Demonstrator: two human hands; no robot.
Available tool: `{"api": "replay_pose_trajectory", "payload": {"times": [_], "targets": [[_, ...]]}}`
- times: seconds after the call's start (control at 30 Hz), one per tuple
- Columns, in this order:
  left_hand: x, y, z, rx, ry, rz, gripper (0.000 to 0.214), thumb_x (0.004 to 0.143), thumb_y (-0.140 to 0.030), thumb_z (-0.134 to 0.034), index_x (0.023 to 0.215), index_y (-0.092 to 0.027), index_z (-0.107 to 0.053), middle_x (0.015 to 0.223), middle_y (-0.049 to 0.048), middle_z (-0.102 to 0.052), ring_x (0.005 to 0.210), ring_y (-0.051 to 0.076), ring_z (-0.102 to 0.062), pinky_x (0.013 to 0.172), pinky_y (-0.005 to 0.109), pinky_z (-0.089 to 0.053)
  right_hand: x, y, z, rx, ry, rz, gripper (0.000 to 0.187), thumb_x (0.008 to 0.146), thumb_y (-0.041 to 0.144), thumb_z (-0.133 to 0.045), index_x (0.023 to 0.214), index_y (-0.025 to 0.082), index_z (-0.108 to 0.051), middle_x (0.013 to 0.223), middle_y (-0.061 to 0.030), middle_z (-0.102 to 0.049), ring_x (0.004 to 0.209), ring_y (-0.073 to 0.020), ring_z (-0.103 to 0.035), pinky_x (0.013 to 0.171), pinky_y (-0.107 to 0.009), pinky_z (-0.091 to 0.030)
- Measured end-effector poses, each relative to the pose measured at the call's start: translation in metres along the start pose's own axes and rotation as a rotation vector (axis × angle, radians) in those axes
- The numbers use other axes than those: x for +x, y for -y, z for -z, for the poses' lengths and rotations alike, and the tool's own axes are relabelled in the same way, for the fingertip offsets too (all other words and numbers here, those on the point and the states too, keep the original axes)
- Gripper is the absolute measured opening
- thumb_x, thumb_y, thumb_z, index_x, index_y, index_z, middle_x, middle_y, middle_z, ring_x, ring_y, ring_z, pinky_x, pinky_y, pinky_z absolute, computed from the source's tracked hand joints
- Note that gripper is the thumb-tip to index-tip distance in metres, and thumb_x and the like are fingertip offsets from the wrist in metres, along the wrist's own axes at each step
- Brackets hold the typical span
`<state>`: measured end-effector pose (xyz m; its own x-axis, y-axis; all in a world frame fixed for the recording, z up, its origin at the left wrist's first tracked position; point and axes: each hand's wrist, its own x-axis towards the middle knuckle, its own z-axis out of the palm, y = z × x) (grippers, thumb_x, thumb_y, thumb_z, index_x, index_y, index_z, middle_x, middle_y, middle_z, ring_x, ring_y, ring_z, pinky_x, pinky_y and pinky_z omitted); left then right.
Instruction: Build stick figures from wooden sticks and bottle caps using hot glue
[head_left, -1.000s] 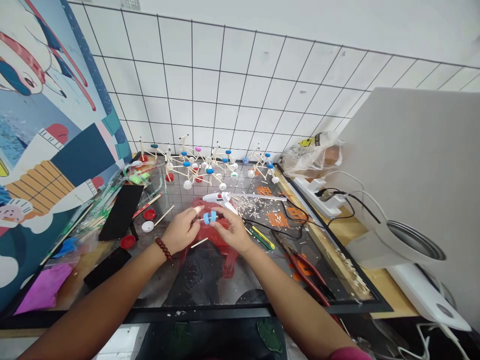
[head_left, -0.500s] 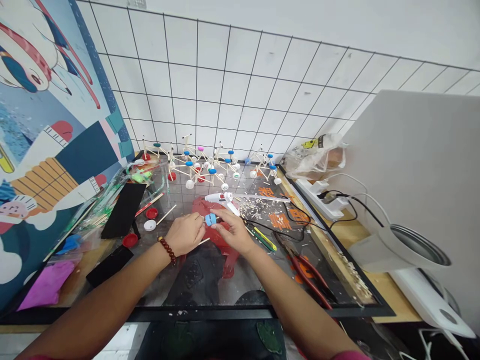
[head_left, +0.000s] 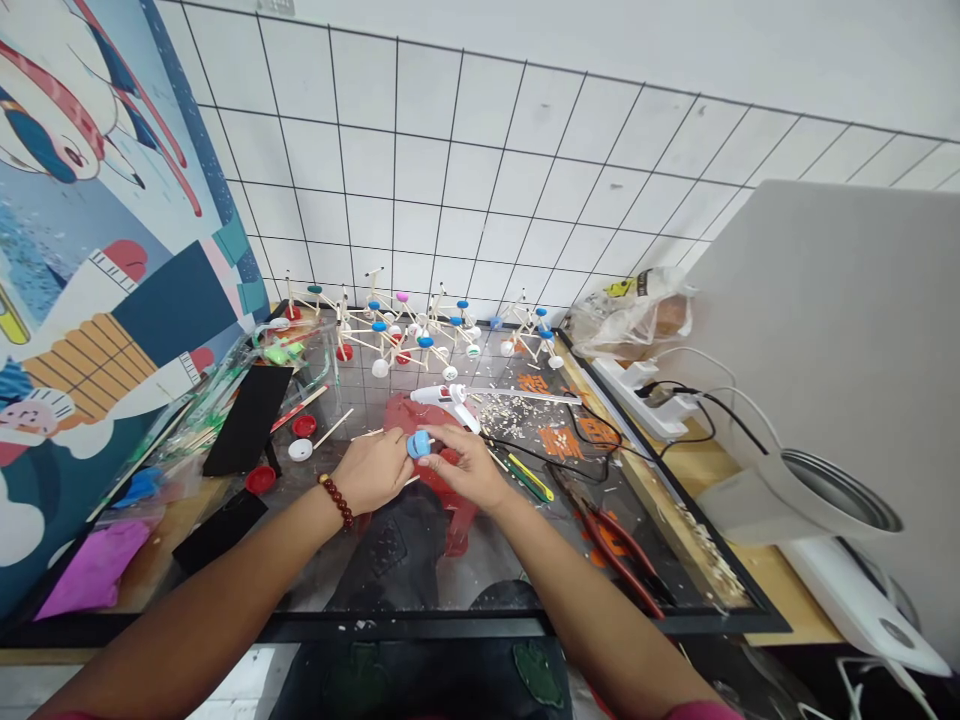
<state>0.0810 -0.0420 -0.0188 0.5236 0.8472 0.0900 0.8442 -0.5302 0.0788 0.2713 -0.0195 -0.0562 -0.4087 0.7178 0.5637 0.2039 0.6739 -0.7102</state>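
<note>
Above the glass tabletop, a small rounded light-blue piece (head_left: 418,444) with a groove is held between my two hands. My left hand (head_left: 371,468), with a brown bead bracelet at the wrist, has its fingers closed at the piece's left side. My right hand (head_left: 471,465) pinches the right side between thumb and fingers, where a short pale stick end shows. Another thin stick (head_left: 367,433) juts out behind my left knuckles; whether it is held is hidden. Just beyond my hands lies a white glue gun (head_left: 442,396).
Small stick-built models with coloured caps (head_left: 424,342) stand along the back. Red-handled pliers (head_left: 619,555), a yellow cutter (head_left: 531,477) and black cables lie right. Red and white bottle caps (head_left: 304,427), black sheets (head_left: 247,420) and a purple packet (head_left: 97,568) lie left.
The blue piece has been turned between my fingers and sits slightly further left and lower. A stick now shows behind my left knuckles. Things on the table have not moved.
</note>
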Motion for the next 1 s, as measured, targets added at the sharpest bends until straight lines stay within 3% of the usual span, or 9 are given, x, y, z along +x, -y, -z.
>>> {"api": "replay_pose_trajectory", "payload": {"times": [0.13,0.27,0.4,0.47,0.57,0.77,1.0], "targets": [[0.0,-0.001,-0.002,-0.038,-0.006,-0.009,0.031,0.096,-0.026,-0.039,0.104,-0.011,-0.065,0.095,0.0137,-0.067,0.091,0.029,-0.066,0.08,0.04,-0.05,0.001,0.006,0.002,-0.065,0.023,0.013,0.051,0.087,0.044,-0.069,0.131,0.02,-0.059,0.098,-0.0073,-0.068,0.085,-0.0185,-0.063,0.08,-0.033,-0.052],[-0.001,0.003,-0.008,-0.19,-0.136,0.048,0.027,0.088,-0.021,-0.047,0.107,-0.013,-0.065,0.096,0.0125,-0.066,0.09,0.027,-0.065,0.079,0.04,-0.051,0.001,0.005,0.002,-0.096,-0.031,0.0,0.039,0.09,0.039,-0.066,0.125,0.021,-0.062,0.101,-0.0077,-0.067,0.092,-0.0198,-0.063,0.086,-0.035,-0.051],[0.004,0.009,-0.016,-0.804,-0.343,0.113,0.041,0.086,-0.02,-0.05,0.126,-0.014,-0.058,0.111,0.0121,-0.068,0.1,0.023,-0.065,0.088,0.037,-0.052,0.001,0.002,0.001,-0.123,-0.059,-0.021,0.038,0.087,0.039,-0.07,0.121,0.024,-0.064,0.104,-0.0082,-0.068,0.094,-0.021,-0.064,0.086,-0.036,-0.052],[0.007,0.009,-0.019,-1.118,-0.323,0.146,0.039,0.088,-0.03,-0.054,0.122,-0.014,-0.06,0.113,0.0116,-0.07,0.101,0.022,-0.066,0.091,0.037,-0.052,0.001,0.0,0.0,-0.122,-0.054,-0.008,0.037,0.086,0.039,-0.072,0.119,0.023,-0.066,0.102,-0.0081,-0.068,0.092,-0.0208,-0.064,0.084,-0.036,-0.052],[0.012,0.009,-0.023,-1.333,-0.266,0.21,0.041,0.083,-0.042,-0.063,0.113,-0.014,-0.066,0.107,0.0103,-0.073,0.095,0.022,-0.068,0.085,0.036,-0.054,0.0,-0.002,-0.001,-0.104,-0.057,-0.016,0.042,0.082,0.042,-0.076,0.118,0.023,-0.067,0.098,-0.0071,-0.069,0.087,-0.02,-0.064,0.081,-0.035,-0.053],[0.013,0.012,-0.024,-1.311,-0.271,0.289,0.039,0.081,-0.045,-0.065,0.104,-0.014,-0.069,0.092,0.0067,-0.073,0.064,0.014,-0.064,0.067,0.031,-0.055,0.001,-0.006,-0.001,-0.078,-0.011,-0.066,0.029,0.083,0.038,-0.075,0.108,0.023,-0.072,0.092,-0.0049,-0.071,0.085,-0.0186,-0.064,0.08,-0.033,-0.051],[0.011,0.011,-0.024,-1.279,-0.238,0.158,0.045,0.071,-0.029,-0.076,0.113,-0.015,-0.068,0.107,0.0104,-0.072,0.093,0.02,-0.067,0.081,0.035,-0.056,0.0,-0.014,-0.003,-0.082,-0.032,-0.103,0.024,0.083,0.033,-0.075,0.105,0.023,-0.074,0.088,-0.005,-0.068,0.082,-0.0191,-0.062,0.078,-0.034,-0.052]]}}
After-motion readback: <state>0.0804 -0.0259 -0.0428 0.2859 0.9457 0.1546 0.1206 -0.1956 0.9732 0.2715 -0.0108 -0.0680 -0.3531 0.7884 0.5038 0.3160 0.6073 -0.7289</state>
